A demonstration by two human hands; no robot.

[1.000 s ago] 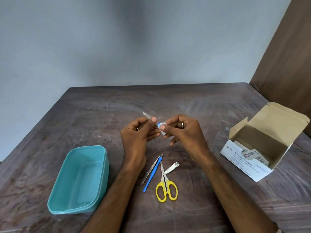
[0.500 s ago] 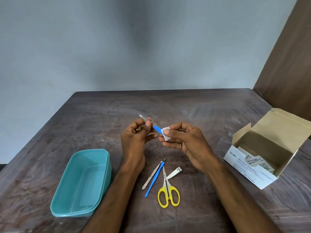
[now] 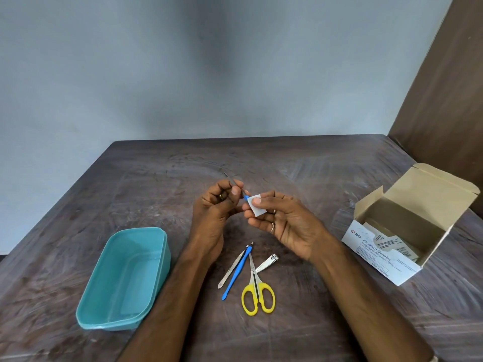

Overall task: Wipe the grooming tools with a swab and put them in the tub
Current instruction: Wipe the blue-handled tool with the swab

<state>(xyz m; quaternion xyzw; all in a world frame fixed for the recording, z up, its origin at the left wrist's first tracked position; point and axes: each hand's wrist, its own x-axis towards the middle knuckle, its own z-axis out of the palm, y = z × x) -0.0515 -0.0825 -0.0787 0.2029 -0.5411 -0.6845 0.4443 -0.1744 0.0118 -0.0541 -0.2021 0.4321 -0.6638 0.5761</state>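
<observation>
My left hand (image 3: 218, 205) pinches a thin metal tool with a blue handle (image 3: 236, 186), its metal tip pointing up and left. My right hand (image 3: 283, 220) pinches a white swab (image 3: 255, 206) folded over the tool's blue end. Below the hands, on the table, lie metal tweezers (image 3: 231, 269), a blue-handled tool (image 3: 237, 273), yellow-handled scissors (image 3: 257, 291) and a nail clipper (image 3: 266, 262). A teal tub (image 3: 125, 278) with nothing inside stands at the front left.
An open cardboard box of alcohol swabs (image 3: 407, 226) stands at the right, its lid flap up and packets inside. The dark wooden table (image 3: 156, 178) ends at a grey wall behind. A brown panel (image 3: 444, 87) rises at the far right.
My right hand has slid the swab down along the tool towards its blue end, exposing more of the handle. The left hand has turned the tool a little. The camera has tilted.
</observation>
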